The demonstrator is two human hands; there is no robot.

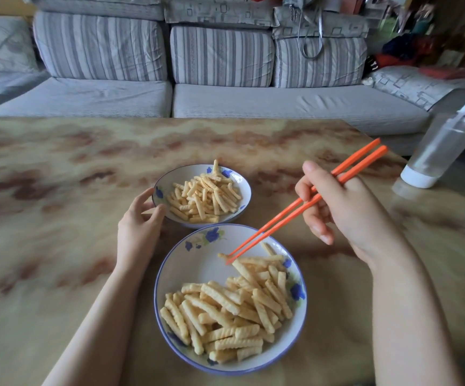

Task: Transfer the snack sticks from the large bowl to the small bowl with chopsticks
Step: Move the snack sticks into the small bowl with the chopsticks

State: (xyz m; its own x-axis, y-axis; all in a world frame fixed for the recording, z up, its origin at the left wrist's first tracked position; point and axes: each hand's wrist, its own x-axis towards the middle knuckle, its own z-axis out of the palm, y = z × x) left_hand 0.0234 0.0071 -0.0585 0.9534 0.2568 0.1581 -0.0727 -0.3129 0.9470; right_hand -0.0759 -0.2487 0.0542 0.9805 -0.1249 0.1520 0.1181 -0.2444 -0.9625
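A large white bowl (197,263) with blue flowers sits near me, holding a heap of ridged yellow snack sticks (225,319). Behind it stands a small matching bowl (242,185), also filled with snack sticks (203,199). My right hand (345,207) grips a pair of orange chopsticks (289,210). Their tips reach down into the far side of the large bowl and touch one small snack stick (222,256). My left hand (139,224) holds the near left rim of the small bowl with thumb and fingers.
Both bowls stand on a marbled tan table (58,218). A clear plastic bottle (440,151) stands upside down on its white cap at the table's right edge. A grey striped sofa (220,79) runs along the far side.
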